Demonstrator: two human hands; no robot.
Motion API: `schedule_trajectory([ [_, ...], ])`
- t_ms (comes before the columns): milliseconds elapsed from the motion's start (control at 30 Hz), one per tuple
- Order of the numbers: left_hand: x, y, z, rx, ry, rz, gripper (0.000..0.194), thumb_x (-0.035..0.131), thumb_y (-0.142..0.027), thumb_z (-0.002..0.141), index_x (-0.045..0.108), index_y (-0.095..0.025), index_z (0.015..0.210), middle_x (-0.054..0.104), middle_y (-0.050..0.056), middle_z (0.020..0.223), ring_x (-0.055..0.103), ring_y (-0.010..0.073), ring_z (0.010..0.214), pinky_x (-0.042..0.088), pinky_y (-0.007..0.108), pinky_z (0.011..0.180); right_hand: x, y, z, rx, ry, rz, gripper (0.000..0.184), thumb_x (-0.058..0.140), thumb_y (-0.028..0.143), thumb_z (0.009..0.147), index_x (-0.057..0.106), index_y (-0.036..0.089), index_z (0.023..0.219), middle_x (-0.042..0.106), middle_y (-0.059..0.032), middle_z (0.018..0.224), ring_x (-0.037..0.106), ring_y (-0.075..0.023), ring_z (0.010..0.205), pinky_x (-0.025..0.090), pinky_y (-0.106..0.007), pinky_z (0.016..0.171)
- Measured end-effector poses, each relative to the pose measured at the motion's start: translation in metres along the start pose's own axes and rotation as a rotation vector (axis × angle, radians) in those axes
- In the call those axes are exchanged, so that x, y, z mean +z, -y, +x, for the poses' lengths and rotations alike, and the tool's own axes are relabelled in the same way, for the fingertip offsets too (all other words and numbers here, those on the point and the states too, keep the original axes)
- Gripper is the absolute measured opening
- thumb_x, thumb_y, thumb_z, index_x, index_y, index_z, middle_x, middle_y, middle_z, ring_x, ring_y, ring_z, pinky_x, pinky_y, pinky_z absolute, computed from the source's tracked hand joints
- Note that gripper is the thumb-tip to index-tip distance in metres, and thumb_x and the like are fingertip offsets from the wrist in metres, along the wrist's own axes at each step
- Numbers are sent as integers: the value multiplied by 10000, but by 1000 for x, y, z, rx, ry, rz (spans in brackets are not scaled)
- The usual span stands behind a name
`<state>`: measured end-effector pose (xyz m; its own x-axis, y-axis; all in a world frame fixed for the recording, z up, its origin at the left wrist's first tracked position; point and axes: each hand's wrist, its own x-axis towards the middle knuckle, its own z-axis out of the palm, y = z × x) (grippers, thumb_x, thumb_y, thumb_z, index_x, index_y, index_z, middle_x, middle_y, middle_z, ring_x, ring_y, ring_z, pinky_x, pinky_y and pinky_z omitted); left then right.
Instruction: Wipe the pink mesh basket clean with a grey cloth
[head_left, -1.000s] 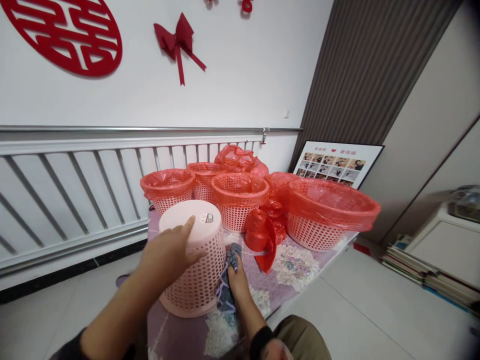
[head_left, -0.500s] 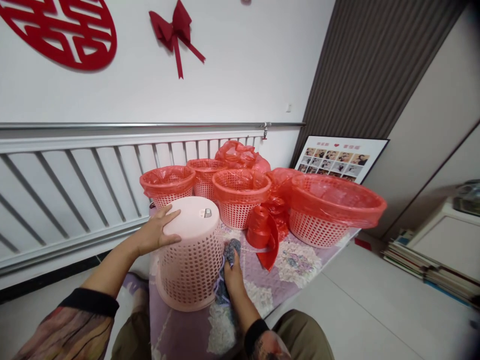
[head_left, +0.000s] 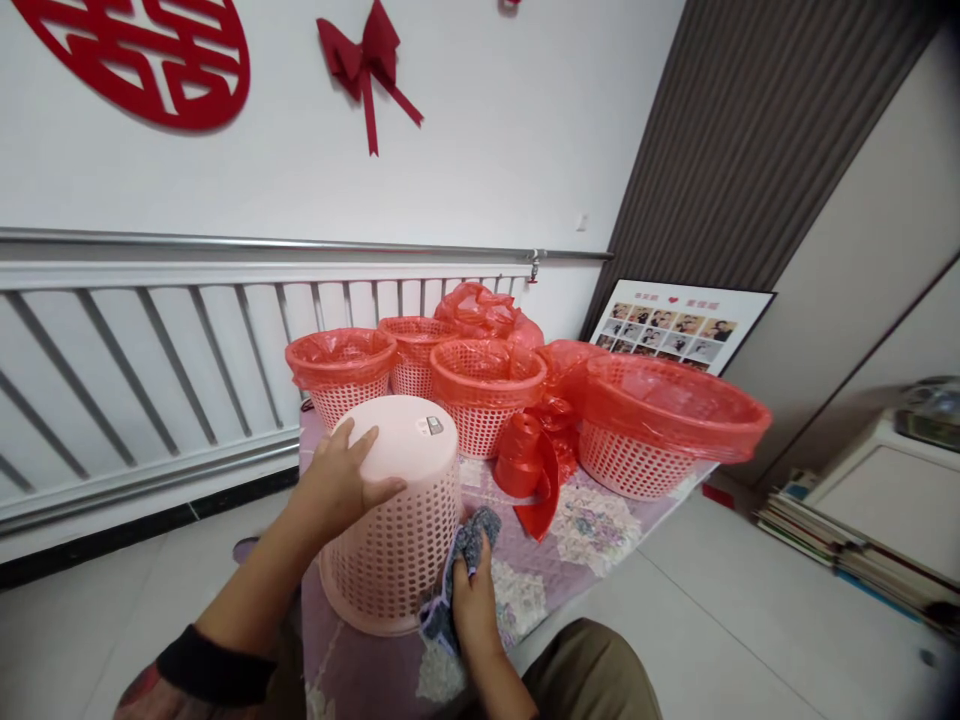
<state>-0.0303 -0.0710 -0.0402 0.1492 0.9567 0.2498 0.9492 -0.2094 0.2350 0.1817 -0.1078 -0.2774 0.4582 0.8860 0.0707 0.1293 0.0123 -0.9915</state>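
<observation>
A pale pink plastic wastebasket (head_left: 394, 540) with a perforated wall stands upside down on the cloth-covered table, its solid base and a small label facing up. Across the edge of that base lies my left hand (head_left: 341, 485), open, with fingers and thumb spread against the basket. My right hand (head_left: 476, 600) is closed around a grey cleaning cloth (head_left: 480, 530) with a lilac edge, at the basket's right side. Part of the cloth hangs below the fingers; whether it presses on the wall I cannot tell.
Behind stand several pink baskets lined with red bags, among them a wide one (head_left: 637, 460) at the right. A roll of red plastic bags (head_left: 517, 455) lies on the flowered tablecloth (head_left: 592, 520). A white radiator (head_left: 150, 380) runs along the wall; a photo board (head_left: 675, 320) leans behind.
My left hand has slid farther over the basket's base, and the basket has turned slightly, its label shifting. My right hand and the cloth have moved slightly down and right.
</observation>
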Motion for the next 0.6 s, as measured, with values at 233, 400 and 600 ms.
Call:
schedule_trajectory([
  [233,3,-46,3,-191,-32,-32,1000,573,-779,785,411,-156,1550,270,289,1642,283,551,1478,391,616,1114,2,-7,-46,68,-9,22,922,481,581,817,289,73,1562,358,-226,1625,315,-324,1532,249,-493,1262],
  [400,0,-75,-3,-208,-6,-7,1011,513,-760,844,335,-85,1575,200,341,1651,282,609,1451,371,621,1113,5,-10,-37,11,-50,55,909,497,535,823,268,59,1563,289,-235,1652,256,-327,1552,208,-521,1268],
  [600,-38,-46,-11,-2,64,-51,813,559,-656,871,487,-139,1495,640,227,1394,620,439,1235,493,583,1024,-22,3,41,-34,26,24,921,554,495,741,364,49,1524,405,-233,1597,352,-330,1511,221,-487,1267],
])
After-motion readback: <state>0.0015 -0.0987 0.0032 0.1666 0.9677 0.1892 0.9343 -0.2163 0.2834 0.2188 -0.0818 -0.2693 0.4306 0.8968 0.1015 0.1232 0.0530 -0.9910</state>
